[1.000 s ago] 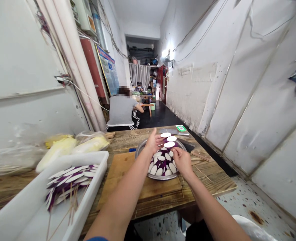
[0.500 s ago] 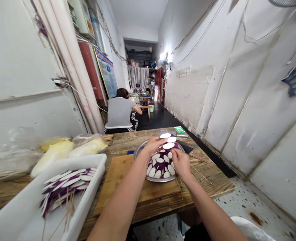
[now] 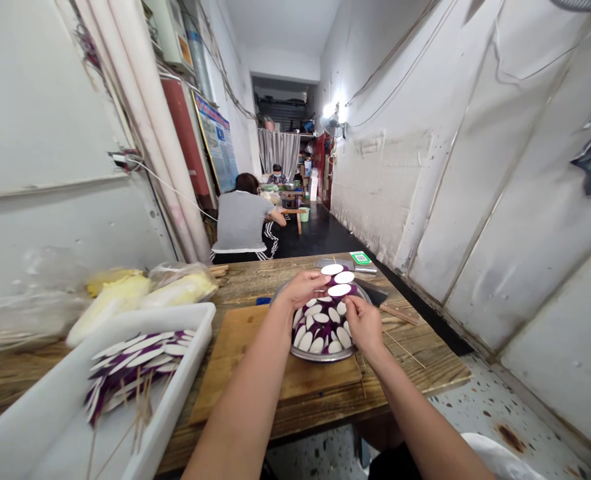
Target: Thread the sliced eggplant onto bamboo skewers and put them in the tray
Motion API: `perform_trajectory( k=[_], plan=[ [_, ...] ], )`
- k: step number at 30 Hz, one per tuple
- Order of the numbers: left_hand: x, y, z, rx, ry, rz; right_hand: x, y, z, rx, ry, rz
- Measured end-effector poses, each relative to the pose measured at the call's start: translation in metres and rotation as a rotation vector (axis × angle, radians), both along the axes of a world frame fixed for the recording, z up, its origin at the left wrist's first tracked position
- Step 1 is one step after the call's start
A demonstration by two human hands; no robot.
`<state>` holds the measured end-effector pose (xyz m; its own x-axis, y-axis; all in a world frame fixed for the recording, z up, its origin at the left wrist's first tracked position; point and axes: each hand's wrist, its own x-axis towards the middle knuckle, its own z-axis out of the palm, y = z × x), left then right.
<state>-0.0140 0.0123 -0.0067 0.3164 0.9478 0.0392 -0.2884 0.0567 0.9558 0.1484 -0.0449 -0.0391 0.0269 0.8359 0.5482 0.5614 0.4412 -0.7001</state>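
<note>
Over a metal bowl (image 3: pixel 320 359) filled with white-fleshed, purple-skinned eggplant slices (image 3: pixel 321 333), both my hands work on one skewer of eggplant slices (image 3: pixel 339 290). My left hand (image 3: pixel 300 290) is closed on the slices from the left side. Three white oval faces show on this skewer, and a thin tip pokes out at its far end. My right hand (image 3: pixel 365 323) pinches the near end of the stick, just below the lowest slice; the fingers cover most of that end. Several finished eggplant skewers (image 3: pixel 143 357) lie piled in a white tray (image 3: pixel 204 333) at the left.
Under the bowl is a wooden cutting board (image 3: pixel 225 360) on a wooden table (image 3: pixel 425 363). A cleaver (image 3: pixel 373 290) and another blade lie behind the bowl. Loose bamboo sticks (image 3: pixel 405 350) are at the right. Bagged cabbages (image 3: pixel 110 303) sit left. A person (image 3: pixel 240 213) sits beyond the table.
The view has shifted slightly, moving the scene a little to the right. Both hands keep their hold on the skewer and its slices, with hardly any movement.
</note>
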Motion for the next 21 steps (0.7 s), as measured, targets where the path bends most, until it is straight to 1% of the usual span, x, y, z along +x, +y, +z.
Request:
perform_trajectory(
  k=[4,10,14,18,21],
  plan=[
    [0.001,-0.002,0.002,-0.045,-0.004,0.015,0.0,0.001,-0.002,-0.002,0.016,0.008],
    [0.007,0.0,0.003,-0.162,-0.024,0.123,0.0,0.0,-0.002,-0.006,0.021,0.023],
    [0.011,0.002,0.002,-0.22,-0.064,0.17,0.0,0.0,-0.001,-0.005,0.04,0.022],
    [0.01,0.003,0.0,-0.188,-0.026,0.257,-0.001,0.0,-0.002,0.006,0.083,-0.011],
    [0.006,0.006,-0.007,-0.113,0.093,0.32,0.0,0.0,-0.003,0.009,0.155,-0.05]
  ],
)
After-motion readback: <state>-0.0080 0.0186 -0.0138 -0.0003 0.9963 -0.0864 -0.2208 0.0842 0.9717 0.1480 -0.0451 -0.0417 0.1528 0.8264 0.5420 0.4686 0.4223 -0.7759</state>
